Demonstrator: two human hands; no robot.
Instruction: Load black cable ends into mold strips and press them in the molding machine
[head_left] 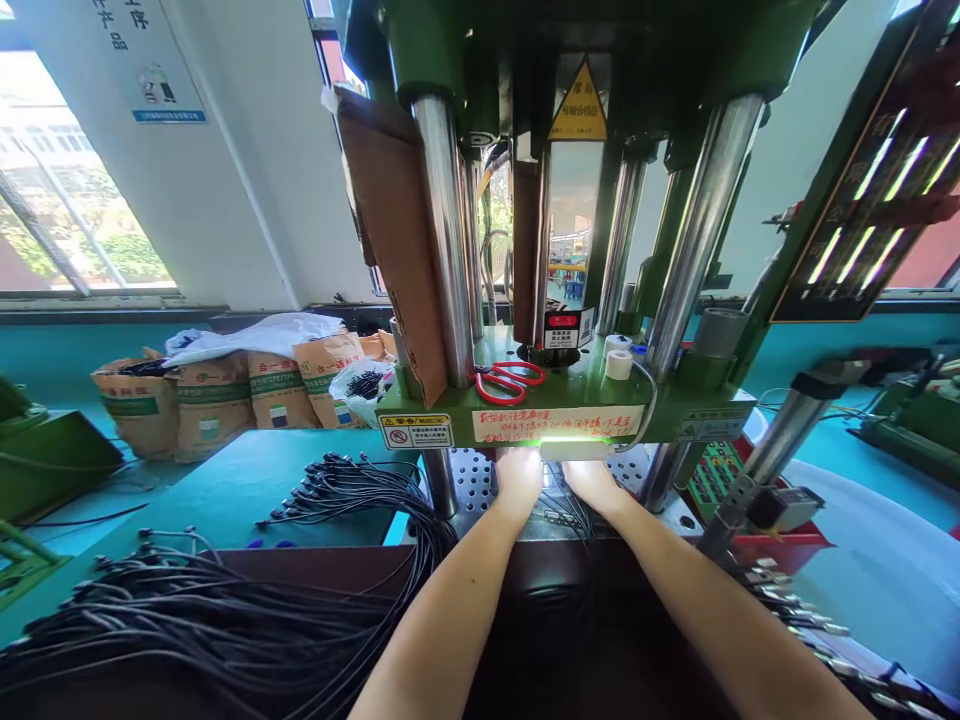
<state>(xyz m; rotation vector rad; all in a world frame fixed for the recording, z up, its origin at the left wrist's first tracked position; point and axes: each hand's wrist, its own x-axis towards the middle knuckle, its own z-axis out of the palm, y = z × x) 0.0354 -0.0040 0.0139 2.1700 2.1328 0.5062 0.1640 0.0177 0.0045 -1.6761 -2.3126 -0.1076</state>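
Note:
Both my arms reach forward under the crossbeam of a green press [720, 408]. My left hand [519, 478] is under the beam, left of the lit gap, with its fingers hidden by the beam and the glare. To its right is my right hand [592, 482], its fingers out of sight too. Thin black cables [574, 515] run between the two wrists and hang toward me. A perforated metal plate [471, 485] lies beneath the hands. Whether either hand grips a cable cannot be seen. A bright lamp [574, 448] glows on the beam's lower edge.
Red-handled scissors [510, 382] and a white roll [619, 364] rest on the beam. A large bundle of black cables [225, 610] spreads across the left table [247, 470]. Paper sacks [214, 398] stand behind. Shiny steel columns [442, 240] flank the work area; metal-ended parts [802, 605] lie at right.

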